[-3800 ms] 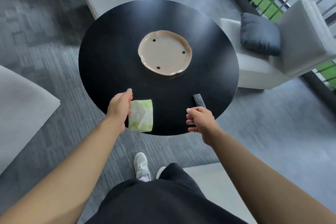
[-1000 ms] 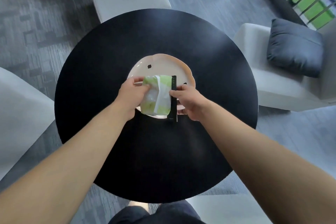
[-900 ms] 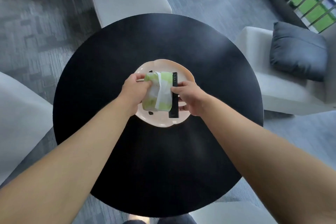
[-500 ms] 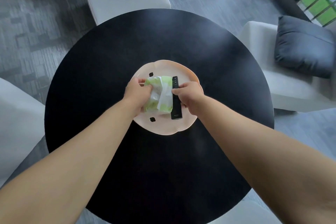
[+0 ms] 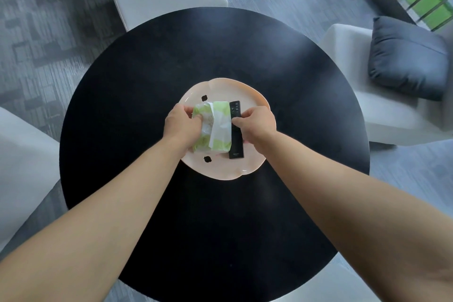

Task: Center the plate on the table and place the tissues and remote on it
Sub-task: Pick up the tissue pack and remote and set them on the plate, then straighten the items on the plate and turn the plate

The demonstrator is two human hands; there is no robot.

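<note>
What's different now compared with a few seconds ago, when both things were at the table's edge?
The tissue pack and remote went from the near edge onto the plate, side by side, remote on the right. The left hand still grips the tissues; the right hand still touches the remote. The plate stayed mid-table.

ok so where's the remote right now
In the head view the remote lies on the plate at table centre, just right of the tissues, under the right hand.
</note>
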